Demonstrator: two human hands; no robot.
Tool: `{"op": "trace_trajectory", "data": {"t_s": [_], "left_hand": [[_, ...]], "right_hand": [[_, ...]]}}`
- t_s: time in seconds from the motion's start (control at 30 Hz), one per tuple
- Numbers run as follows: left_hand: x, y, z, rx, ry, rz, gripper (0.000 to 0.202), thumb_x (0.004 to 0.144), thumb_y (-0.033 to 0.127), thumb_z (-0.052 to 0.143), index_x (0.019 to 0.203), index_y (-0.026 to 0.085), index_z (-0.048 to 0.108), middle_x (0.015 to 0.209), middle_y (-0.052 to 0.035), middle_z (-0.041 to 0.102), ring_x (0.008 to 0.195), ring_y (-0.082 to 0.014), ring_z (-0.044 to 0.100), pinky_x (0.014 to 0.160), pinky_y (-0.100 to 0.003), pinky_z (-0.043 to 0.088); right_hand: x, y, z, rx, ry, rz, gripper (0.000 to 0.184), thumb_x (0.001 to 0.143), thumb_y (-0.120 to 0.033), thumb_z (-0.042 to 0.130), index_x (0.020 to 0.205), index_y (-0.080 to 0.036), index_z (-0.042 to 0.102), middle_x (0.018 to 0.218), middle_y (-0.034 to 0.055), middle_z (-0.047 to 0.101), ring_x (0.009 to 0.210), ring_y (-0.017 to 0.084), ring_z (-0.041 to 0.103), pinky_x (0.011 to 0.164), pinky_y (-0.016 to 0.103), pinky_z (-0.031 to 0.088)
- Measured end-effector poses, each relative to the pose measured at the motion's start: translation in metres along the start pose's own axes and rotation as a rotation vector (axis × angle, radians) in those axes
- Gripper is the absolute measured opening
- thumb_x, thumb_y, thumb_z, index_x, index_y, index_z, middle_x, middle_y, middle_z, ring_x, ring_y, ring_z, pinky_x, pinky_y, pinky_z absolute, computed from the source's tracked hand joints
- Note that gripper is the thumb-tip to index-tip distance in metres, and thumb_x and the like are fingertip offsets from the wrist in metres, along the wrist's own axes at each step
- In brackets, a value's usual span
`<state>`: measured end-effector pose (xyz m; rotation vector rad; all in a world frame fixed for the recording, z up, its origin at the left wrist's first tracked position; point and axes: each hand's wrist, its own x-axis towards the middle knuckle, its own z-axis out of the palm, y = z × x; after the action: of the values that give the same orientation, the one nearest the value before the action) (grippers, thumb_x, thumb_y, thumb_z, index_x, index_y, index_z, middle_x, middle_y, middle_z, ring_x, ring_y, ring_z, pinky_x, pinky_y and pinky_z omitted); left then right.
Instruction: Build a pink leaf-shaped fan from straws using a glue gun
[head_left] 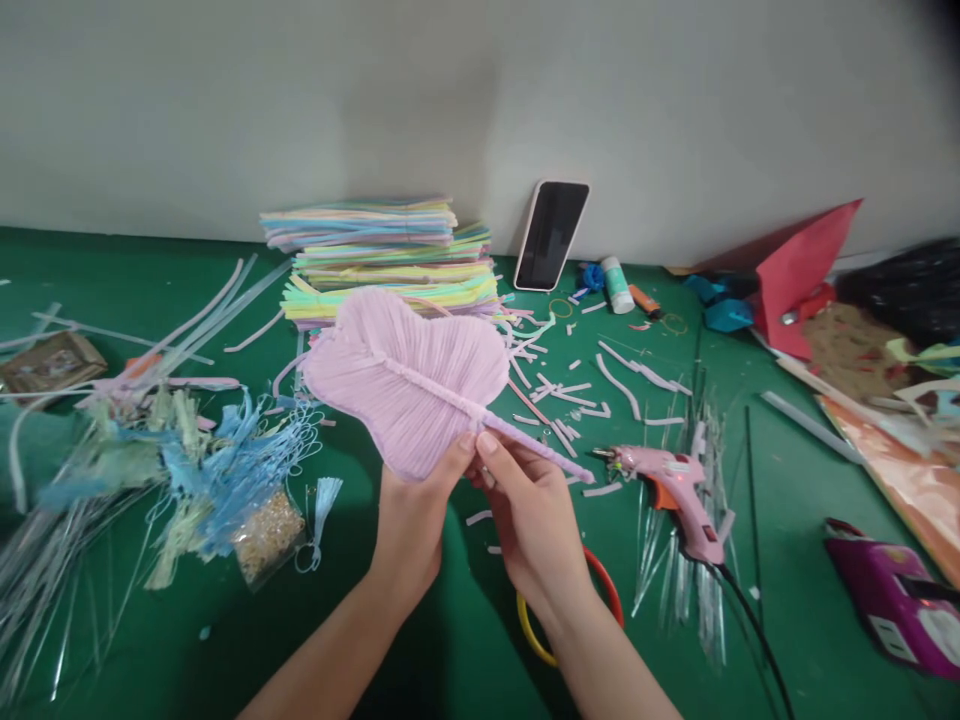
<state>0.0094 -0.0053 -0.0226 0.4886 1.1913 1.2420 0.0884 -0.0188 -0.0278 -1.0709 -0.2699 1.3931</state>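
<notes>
A lilac hand fan (442,375) made of pipe cleaners, with a lobed blade and a wrapped stem, is held up over the table. My left hand (424,510) grips it at the lower edge of the blade, its fingers mostly hidden behind. My right hand (529,500) pinches the stem close to where it meets the blade, thumb on the near side. The stem's free end points to the lower right, near a pink hot glue gun (675,485) lying on the table.
Bundled pipe cleaners (390,260) lie by the wall beside a leaning phone (553,235). Cut pipe cleaner pieces (562,390) are scattered at right. Blue tassels (247,450) and a bag of beads (268,535) lie left. A purple case (892,595) sits far right.
</notes>
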Motion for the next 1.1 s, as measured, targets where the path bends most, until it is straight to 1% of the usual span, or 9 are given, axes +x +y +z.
{"op": "trace_trajectory", "data": {"t_s": [0.1,0.2,0.3,0.47,0.6,0.7,0.83,1.0,1.1], "left_hand": [[0.002,-0.004,-0.001,0.02,0.004,-0.007,0.034,0.067,0.027,0.081,0.096,0.015,0.067,0.088,-0.0037,0.07,0.087,-0.0212,0.067,0.078,-0.033,0.055],[0.004,-0.008,-0.002,0.026,-0.036,0.004,0.03,0.067,0.026,0.08,0.09,0.013,0.067,0.083,-0.0039,0.07,0.079,-0.0192,0.067,0.073,-0.031,0.055],[0.004,-0.01,-0.001,0.008,-0.045,0.007,0.031,0.069,0.026,0.079,0.095,0.012,0.066,0.086,-0.0052,0.071,0.077,-0.0184,0.067,0.071,-0.031,0.055],[0.003,-0.01,0.0,-0.016,-0.018,0.0,0.034,0.069,0.026,0.08,0.098,0.012,0.066,0.09,-0.0067,0.072,0.082,-0.0195,0.068,0.074,-0.031,0.055],[0.002,-0.011,0.001,-0.02,-0.016,-0.001,0.032,0.07,0.026,0.079,0.097,0.013,0.067,0.094,-0.0069,0.073,0.084,-0.0194,0.068,0.076,-0.031,0.055],[0.001,-0.012,0.001,-0.018,-0.01,-0.002,0.03,0.071,0.026,0.079,0.095,0.013,0.067,0.089,-0.0052,0.073,0.083,-0.0195,0.068,0.074,-0.03,0.054],[0.001,-0.012,0.002,-0.032,-0.001,0.003,0.029,0.071,0.026,0.078,0.093,0.013,0.068,0.086,-0.0047,0.072,0.082,-0.0202,0.068,0.072,-0.029,0.053],[0.001,-0.011,0.002,-0.008,-0.015,-0.001,0.025,0.071,0.025,0.078,0.091,0.014,0.068,0.086,-0.004,0.072,0.08,-0.0182,0.067,0.073,-0.028,0.052],[0.002,-0.011,0.001,-0.007,0.006,-0.01,0.02,0.071,0.026,0.078,0.085,0.016,0.069,0.08,-0.0018,0.07,0.073,-0.0162,0.065,0.071,-0.029,0.052]], "right_hand": [[0.003,0.001,0.0,0.034,0.026,-0.002,0.012,0.071,-0.028,0.078,0.076,-0.019,0.073,0.069,-0.0024,0.065,0.062,0.009,0.054,0.061,0.022,0.046],[0.004,0.004,0.001,0.061,0.055,-0.013,0.013,0.07,-0.029,0.079,0.07,-0.018,0.071,0.064,-0.0032,0.063,0.058,0.008,0.051,0.058,0.021,0.044],[0.005,0.008,0.003,0.058,0.106,-0.036,0.016,0.069,-0.03,0.079,0.07,-0.018,0.07,0.063,-0.0037,0.062,0.058,0.007,0.05,0.057,0.021,0.043],[0.005,0.013,0.007,0.016,0.194,-0.058,0.02,0.067,-0.033,0.078,0.068,-0.016,0.068,0.06,-0.0034,0.06,0.056,0.008,0.049,0.055,0.022,0.043],[0.004,0.014,0.009,-0.016,0.216,-0.082,0.021,0.069,-0.034,0.076,0.071,-0.016,0.067,0.062,-0.0027,0.058,0.057,0.009,0.049,0.056,0.023,0.043],[0.002,0.014,0.01,-0.034,0.231,-0.091,0.021,0.071,-0.034,0.075,0.07,-0.016,0.064,0.061,-0.003,0.056,0.057,0.009,0.048,0.057,0.024,0.044],[0.001,0.016,0.011,-0.015,0.279,-0.102,0.025,0.067,-0.036,0.078,0.072,-0.016,0.064,0.062,-0.0027,0.058,0.056,0.01,0.049,0.058,0.025,0.045],[0.003,0.018,0.012,0.0,0.256,-0.106,0.024,0.069,-0.036,0.077,0.074,-0.016,0.065,0.062,-0.0029,0.059,0.057,0.01,0.05,0.058,0.025,0.045],[-0.003,0.015,0.005,-0.087,0.186,-0.066,0.024,0.072,-0.037,0.074,0.082,-0.017,0.067,0.074,0.0001,0.064,0.063,0.012,0.056,0.063,0.027,0.048]]}}
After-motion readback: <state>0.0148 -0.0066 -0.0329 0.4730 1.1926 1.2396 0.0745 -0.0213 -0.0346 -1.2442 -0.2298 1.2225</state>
